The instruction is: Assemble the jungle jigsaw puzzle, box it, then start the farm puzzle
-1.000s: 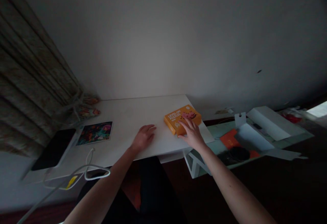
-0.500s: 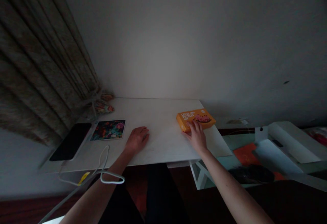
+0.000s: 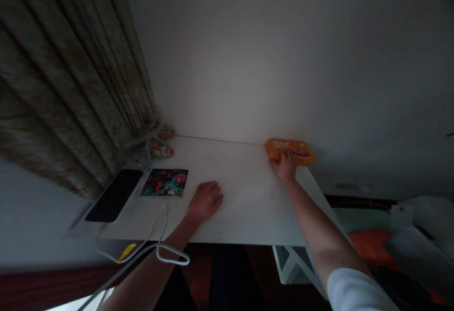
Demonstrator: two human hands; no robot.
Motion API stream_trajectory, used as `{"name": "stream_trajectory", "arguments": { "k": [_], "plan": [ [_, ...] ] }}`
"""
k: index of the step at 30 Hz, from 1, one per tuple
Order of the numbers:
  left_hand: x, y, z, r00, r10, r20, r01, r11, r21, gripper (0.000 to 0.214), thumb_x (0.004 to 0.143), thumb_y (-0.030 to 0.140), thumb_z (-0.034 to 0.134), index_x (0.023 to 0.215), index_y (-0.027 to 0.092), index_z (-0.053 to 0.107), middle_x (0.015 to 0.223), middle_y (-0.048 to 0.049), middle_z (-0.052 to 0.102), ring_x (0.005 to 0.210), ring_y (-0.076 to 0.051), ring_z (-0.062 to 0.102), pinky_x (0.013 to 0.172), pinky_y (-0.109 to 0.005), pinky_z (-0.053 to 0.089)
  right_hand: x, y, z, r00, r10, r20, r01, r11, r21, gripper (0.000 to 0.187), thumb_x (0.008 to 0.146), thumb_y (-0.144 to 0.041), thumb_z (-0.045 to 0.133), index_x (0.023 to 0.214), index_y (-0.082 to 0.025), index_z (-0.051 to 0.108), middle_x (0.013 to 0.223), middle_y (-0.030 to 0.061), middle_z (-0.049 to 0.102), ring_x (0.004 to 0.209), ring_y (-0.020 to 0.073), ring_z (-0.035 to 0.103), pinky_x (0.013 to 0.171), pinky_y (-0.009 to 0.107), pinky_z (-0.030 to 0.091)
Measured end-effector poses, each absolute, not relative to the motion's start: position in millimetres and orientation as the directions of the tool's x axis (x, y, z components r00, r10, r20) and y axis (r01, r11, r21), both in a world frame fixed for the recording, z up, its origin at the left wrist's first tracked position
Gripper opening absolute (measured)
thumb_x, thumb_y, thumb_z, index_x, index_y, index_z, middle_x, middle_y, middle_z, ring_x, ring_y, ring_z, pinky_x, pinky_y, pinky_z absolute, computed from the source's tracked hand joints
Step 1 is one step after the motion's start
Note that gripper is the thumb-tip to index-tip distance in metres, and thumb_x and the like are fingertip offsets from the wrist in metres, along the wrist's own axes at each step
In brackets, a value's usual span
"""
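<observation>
An orange puzzle box (image 3: 301,155) lies flat at the far right corner of the white table, close to the wall. My right hand (image 3: 285,165) grips its near left part, fingers over the top and thumb down at the side. On the tabletop rests my left hand (image 3: 205,201), palm down with fingers loosely bent and nothing held. Just left of it lies a colourful floral picture card (image 3: 166,182).
A dark-screened tablet (image 3: 115,196) sits at the table's left end, with a white cable (image 3: 161,226) hanging over the front edge. Crumpled plastic wrapping (image 3: 159,147) lies by the curtain (image 3: 81,88). Right of the white table (image 3: 241,221) are a lower glass surface and a white box (image 3: 422,226).
My right hand has pushed the puzzle box away from me, toward the wall and the table's far right corner. The left hand stays on the table. The view has shifted a little.
</observation>
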State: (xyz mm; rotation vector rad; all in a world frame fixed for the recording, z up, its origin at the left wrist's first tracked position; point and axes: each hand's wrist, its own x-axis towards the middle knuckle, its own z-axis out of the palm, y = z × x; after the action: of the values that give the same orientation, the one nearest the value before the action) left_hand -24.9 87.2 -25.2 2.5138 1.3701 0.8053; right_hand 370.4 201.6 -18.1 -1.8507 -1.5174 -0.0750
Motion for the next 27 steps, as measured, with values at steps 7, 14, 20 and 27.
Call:
{"name": "stream_trajectory", "arguments": {
  "k": [7,14,20,27],
  "plan": [
    [-23.6,85.0,-20.9,0.429,0.838,0.337,0.733,-0.541,0.412,0.020,0.095,0.028,0.061,0.112,0.024,0.070,0.127,-0.0129,0.070,0.121,-0.029,0.064,0.110,-0.053,0.048,378.6,212.1,-19.9,0.328,0.828,0.455,0.804,0.008,-0.595,0.062,0.073,-0.056,0.078,0.118,-0.015,0.068,0.143,0.0253,0.055,0.142,0.0429,0.036,0.116,0.065,0.023],
    [-24.8,85.3,-20.4,0.429,0.847,0.315,0.749,-0.528,0.401,0.021,0.095,0.026,0.060,0.113,0.021,0.070,0.126,-0.0151,0.069,0.121,-0.030,0.063,0.110,-0.053,0.048,318.6,197.0,-33.8,0.633,0.573,0.521,0.580,0.095,-0.809,0.066,0.076,-0.071,0.066,0.113,-0.016,0.067,0.126,0.0209,0.062,0.125,0.0378,0.052,0.111,0.059,0.036],
    [-26.0,84.9,-22.2,0.391,0.867,0.308,0.732,-0.496,0.467,0.024,0.094,0.028,0.058,0.115,0.025,0.070,0.129,-0.0148,0.068,0.125,-0.032,0.062,0.112,-0.055,0.047,268.1,194.8,-32.5,0.629,0.694,0.351,0.399,0.099,-0.912,0.059,0.079,-0.082,0.054,0.072,-0.023,0.052,0.067,-0.0001,0.052,0.066,0.0174,0.048,0.068,0.033,0.043],
    [-40.9,112.2,-13.6,0.243,0.899,0.364,0.786,-0.403,0.469,0.028,0.090,0.020,0.060,0.116,0.025,0.069,0.131,-0.0126,0.068,0.125,-0.032,0.062,0.111,-0.056,0.047,268.3,184.7,-21.1,0.382,0.865,0.325,0.525,0.086,-0.847,0.073,0.078,-0.093,0.044,0.051,-0.028,0.026,0.051,-0.0067,0.021,0.053,0.0122,0.026,0.055,0.030,0.025]
  ]
}}
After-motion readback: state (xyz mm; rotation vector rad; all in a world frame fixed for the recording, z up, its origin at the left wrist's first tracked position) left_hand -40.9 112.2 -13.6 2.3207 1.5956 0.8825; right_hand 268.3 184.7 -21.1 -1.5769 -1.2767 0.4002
